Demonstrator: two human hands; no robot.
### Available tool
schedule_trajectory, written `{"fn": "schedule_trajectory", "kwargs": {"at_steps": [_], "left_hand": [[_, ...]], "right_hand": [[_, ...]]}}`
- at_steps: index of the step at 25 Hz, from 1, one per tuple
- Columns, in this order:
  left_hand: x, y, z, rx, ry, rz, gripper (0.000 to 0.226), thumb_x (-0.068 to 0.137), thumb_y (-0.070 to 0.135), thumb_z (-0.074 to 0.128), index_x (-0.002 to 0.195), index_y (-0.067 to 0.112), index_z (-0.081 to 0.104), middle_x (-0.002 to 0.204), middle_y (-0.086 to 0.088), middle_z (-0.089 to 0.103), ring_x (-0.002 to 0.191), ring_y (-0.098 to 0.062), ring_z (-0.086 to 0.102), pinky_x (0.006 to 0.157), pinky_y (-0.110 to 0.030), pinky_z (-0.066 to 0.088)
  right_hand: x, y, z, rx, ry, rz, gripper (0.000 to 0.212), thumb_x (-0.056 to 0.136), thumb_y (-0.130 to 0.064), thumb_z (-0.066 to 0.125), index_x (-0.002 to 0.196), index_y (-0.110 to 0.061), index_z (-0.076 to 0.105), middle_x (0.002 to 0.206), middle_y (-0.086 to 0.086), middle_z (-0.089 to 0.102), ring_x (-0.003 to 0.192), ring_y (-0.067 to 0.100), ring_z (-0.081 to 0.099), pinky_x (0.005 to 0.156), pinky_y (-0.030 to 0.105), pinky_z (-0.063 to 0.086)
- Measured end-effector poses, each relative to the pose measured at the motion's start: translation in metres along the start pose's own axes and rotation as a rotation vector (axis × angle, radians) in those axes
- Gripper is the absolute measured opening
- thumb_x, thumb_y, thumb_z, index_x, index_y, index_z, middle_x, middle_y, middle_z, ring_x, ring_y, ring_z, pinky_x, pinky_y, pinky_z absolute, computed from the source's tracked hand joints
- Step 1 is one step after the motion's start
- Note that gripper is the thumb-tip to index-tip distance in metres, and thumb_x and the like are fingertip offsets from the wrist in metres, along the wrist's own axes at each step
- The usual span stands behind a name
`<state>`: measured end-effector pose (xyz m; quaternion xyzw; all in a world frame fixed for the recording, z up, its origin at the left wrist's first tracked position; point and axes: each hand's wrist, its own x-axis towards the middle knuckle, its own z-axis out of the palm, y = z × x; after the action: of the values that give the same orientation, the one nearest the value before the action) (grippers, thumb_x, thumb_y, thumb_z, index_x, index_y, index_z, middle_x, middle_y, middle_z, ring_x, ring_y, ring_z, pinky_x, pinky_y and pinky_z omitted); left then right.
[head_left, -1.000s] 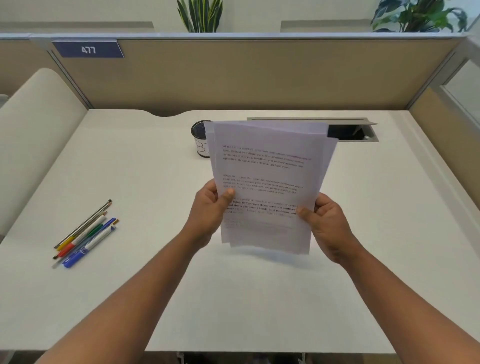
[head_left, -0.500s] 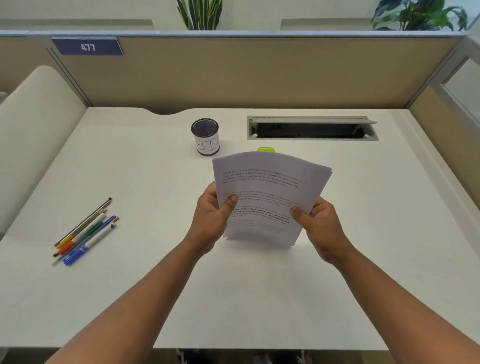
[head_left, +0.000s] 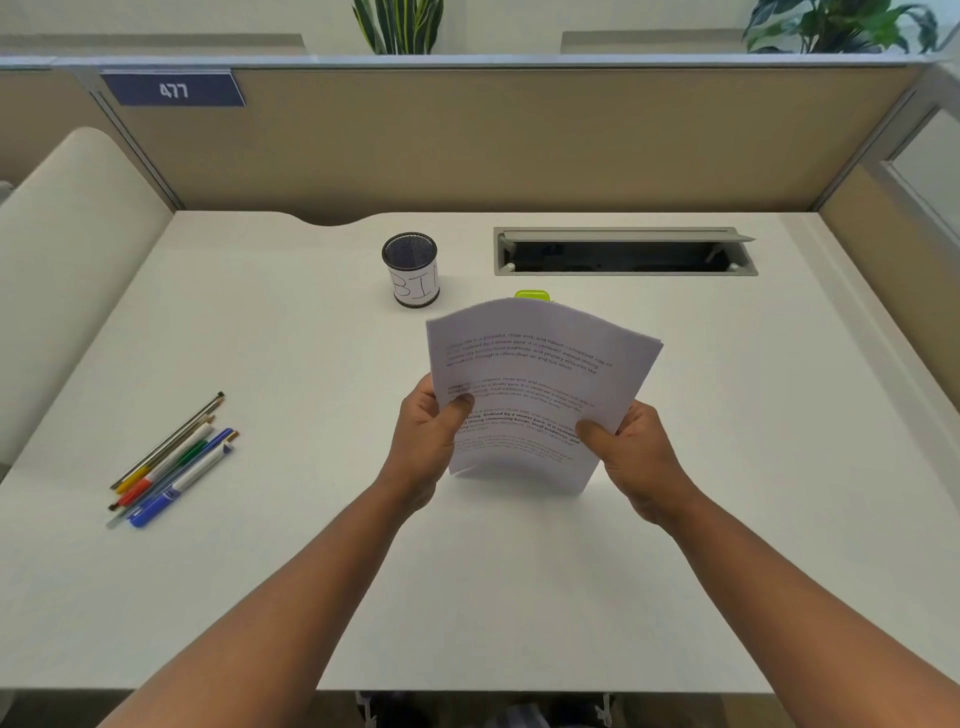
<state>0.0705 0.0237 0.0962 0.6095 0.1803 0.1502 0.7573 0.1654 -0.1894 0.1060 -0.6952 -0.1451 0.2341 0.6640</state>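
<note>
Above the middle of the white worktop (head_left: 519, 597), a bowed stack of printed sheets (head_left: 540, 384) is pinched at its lower side edges by the left hand (head_left: 426, 441) and right hand (head_left: 636, 457), thumbs on top.

Forearms enter from 7 and 5 o'clock, left hand (head_left: 423, 449) and right hand (head_left: 641, 465) side by side, thumbs pinching inward.
</note>
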Motion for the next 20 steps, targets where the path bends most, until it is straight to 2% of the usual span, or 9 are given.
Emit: {"fn": "schedule_trajectory", "kwargs": {"at_steps": [6,10,14,17,20], "left_hand": [[0.0,0.003,0.001,0.008,0.0,-0.001,0.036,0.087,0.005,0.053,0.105,0.031,0.073,0.105,0.003,0.077,0.094,-0.011,0.072,0.072,-0.02,0.055],[-0.001,-0.004,0.0,0.057,0.019,-0.042,0.039,0.084,0.01,0.054,0.1,0.038,0.075,0.105,0.005,0.077,0.094,-0.012,0.071,0.072,-0.022,0.056],[-0.003,-0.012,-0.003,0.065,-0.034,-0.062,0.028,0.091,0.011,0.062,0.11,0.028,0.073,0.111,0.0,0.077,0.102,-0.02,0.072,0.08,-0.029,0.058],[-0.004,-0.016,-0.006,0.091,-0.047,-0.088,0.022,0.097,0.016,0.066,0.118,0.02,0.07,0.115,-0.002,0.076,0.105,-0.025,0.073,0.085,-0.036,0.06],[-0.004,-0.016,-0.009,0.042,-0.046,-0.132,0.017,0.096,0.017,0.067,0.112,0.018,0.073,0.111,-0.007,0.077,0.101,-0.028,0.074,0.08,-0.035,0.061]], "right_hand": [[0.001,0.0,0.001,-0.051,0.01,0.018,0.047,0.081,-0.004,0.049,0.096,-0.04,0.076,0.1,-0.01,0.078,0.092,0.009,0.072,0.073,0.023,0.058],[0.001,0.004,0.002,-0.079,0.004,0.047,0.047,0.081,-0.001,0.049,0.095,-0.036,0.076,0.1,-0.003,0.078,0.096,0.021,0.071,0.082,0.038,0.059],[0.001,0.009,0.0,-0.08,0.002,0.09,0.045,0.084,0.006,0.048,0.097,-0.027,0.075,0.104,0.003,0.077,0.103,0.028,0.069,0.09,0.045,0.057],[0.001,0.008,-0.002,-0.121,-0.028,0.113,0.047,0.087,0.008,0.047,0.102,-0.027,0.074,0.104,-0.002,0.077,0.102,0.023,0.07,0.088,0.043,0.059],[0.001,0.005,-0.009,-0.104,-0.104,0.156,0.045,0.087,0.007,0.049,0.111,-0.024,0.072,0.108,-0.005,0.077,0.1,0.018,0.073,0.085,0.038,0.06]]}}
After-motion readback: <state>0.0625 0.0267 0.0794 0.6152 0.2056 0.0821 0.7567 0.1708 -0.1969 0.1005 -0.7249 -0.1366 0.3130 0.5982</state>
